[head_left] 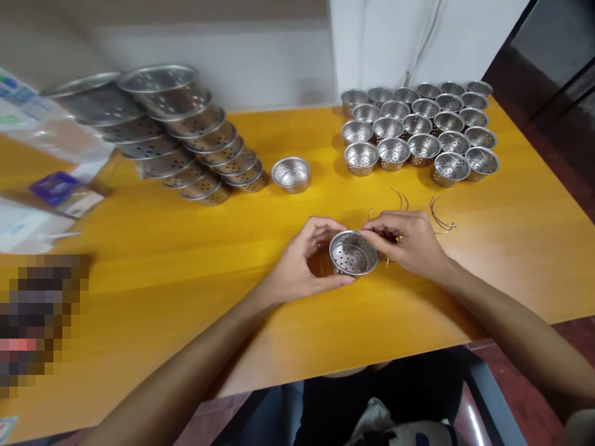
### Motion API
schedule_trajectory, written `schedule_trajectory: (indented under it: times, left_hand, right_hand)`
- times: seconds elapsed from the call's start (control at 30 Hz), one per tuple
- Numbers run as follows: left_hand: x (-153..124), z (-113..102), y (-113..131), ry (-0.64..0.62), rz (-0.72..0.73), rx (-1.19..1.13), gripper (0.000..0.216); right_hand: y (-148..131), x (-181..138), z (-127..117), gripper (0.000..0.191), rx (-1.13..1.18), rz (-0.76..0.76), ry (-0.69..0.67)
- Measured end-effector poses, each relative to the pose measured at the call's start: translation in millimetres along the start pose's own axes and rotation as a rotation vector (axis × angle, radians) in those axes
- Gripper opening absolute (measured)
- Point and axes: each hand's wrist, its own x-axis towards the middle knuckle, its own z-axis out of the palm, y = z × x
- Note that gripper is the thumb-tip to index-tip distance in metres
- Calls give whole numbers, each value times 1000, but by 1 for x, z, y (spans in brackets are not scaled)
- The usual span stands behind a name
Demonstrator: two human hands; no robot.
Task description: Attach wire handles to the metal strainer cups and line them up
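Held near the middle of the yellow table [260, 334]: one small metal cup [354, 255]. Round, silvery, shiny at the rim; pierced with many small holes in floor and wall; mouth tilted toward the camera. Cannot tell whether touching the table top or lifted just clear.

Left hand [304, 263]: curved in a wide C around the cup's left side, thumb at the near side, fingertips at the far rim, with a gap before the palm. Right hand [406, 241]: thumb and forefinger drawn together at the right rim, other fingers curled under. Cannot tell whether pinching the rim itself or something thin.

Partly hidden behind the right hand: thin bent wires [441, 217], count unclear. Blurred at upper left: leaning stacks of cups [218, 139]. Pixelated at the left edge: a dark patch [41, 310], unreadable.
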Motion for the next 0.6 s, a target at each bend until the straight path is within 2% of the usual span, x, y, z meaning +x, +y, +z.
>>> schedule_trajectory:
  times: [0.23,0.47,0.6]
  left_hand:
    - [0,1,0,121,40,154,72]
    - [0,3,2,158,50,287,72]
    - [0,6,6,175,118,411,69]
  right_hand:
    - [1,1,-11,23,18,135,14]
    - [4,-1,-4,28,47,198,-130]
    - [5,-2,-6,27,66,227,-183]
